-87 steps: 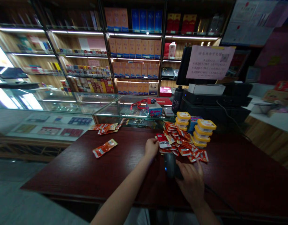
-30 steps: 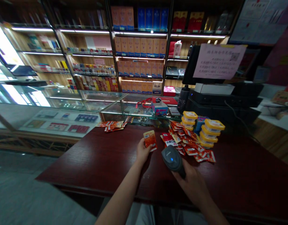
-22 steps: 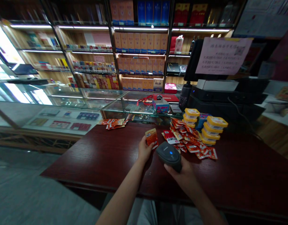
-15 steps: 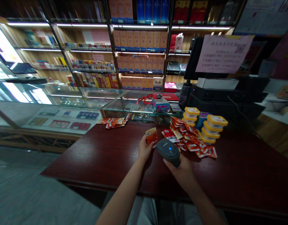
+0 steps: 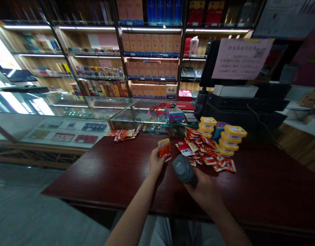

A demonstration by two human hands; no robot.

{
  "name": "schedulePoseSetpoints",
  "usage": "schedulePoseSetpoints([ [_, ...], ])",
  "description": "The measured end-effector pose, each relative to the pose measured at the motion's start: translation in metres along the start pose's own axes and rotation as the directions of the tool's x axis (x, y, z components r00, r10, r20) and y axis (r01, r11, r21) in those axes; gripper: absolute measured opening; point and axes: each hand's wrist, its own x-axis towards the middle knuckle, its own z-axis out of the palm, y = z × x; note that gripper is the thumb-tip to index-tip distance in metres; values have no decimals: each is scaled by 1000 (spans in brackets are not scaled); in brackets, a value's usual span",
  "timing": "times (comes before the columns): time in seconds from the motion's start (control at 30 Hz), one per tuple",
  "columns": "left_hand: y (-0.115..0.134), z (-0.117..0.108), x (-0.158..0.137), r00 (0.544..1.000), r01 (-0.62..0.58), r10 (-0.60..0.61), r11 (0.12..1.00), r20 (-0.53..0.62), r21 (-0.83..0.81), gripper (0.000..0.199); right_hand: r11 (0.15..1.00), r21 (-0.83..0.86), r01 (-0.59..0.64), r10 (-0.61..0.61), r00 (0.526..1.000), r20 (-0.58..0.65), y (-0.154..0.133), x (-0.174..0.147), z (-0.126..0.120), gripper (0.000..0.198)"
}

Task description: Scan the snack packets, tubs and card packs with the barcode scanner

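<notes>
Between the fingers of my left hand (image 5: 156,163) is an orange snack packet (image 5: 164,149) with a cream top, held up over the table. My right hand (image 5: 204,188) wraps around the handle of a dark grey barcode scanner (image 5: 183,168), its head just right of the packet and apart from it. Behind the scanner lies a heap of similar orange packets (image 5: 204,150), with a red and white packet (image 5: 185,149) at its left edge. A smaller group of packets (image 5: 123,134) rests at the table's far left.
Yellow-lidded plastic tubs (image 5: 228,140) stand stacked behind the heap. A glass display counter (image 5: 121,111) adjoins the dark red table (image 5: 101,171). A monitor with a pink paper notice (image 5: 241,59) stands at the back right. Lit shelves with boxes (image 5: 152,44) line the wall.
The scanner has tilted and turned in my right hand, and its blue light no longer shows. My left hand still holds the packet, nearly unmoved. The view has shifted slightly.
</notes>
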Motion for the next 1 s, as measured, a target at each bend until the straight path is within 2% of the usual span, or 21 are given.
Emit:
schedulePoseSetpoints([
  [0.1,2,1,-1,998,69,-69,994,7,-87,38,966,-244,88,-92,996,-6,23,-5,3,36],
  [0.17,4,1,-1,992,129,-130,979,4,-158,41,943,-312,114,-129,991,-28,41,-8,8,42],
  [0.3,8,0,2,976,202,-217,946,-34,-253,42,924,-343,171,-212,973,-86,71,-14,22,44],
  [0.47,17,17,10,944,310,-331,900,-16,-307,41,936,-299,187,-236,962,-138,78,-18,29,40],
  [0.57,24,39,18,925,371,-379,885,28,-282,33,941,-285,182,-234,958,-163,77,-18,28,40],
  [0.7,27,64,26,910,413,-399,896,110,-164,20,951,-242,194,-244,949,-197,79,-17,29,37],
  [0.83,26,73,30,928,326,-313,945,203,-30,17,955,-224,197,-247,942,-226,81,-18,31,40],
  [1.0,24,80,31,946,236,-249,968,207,85,17,958,-216,191,-239,945,-223,80,-17,31,40],
])
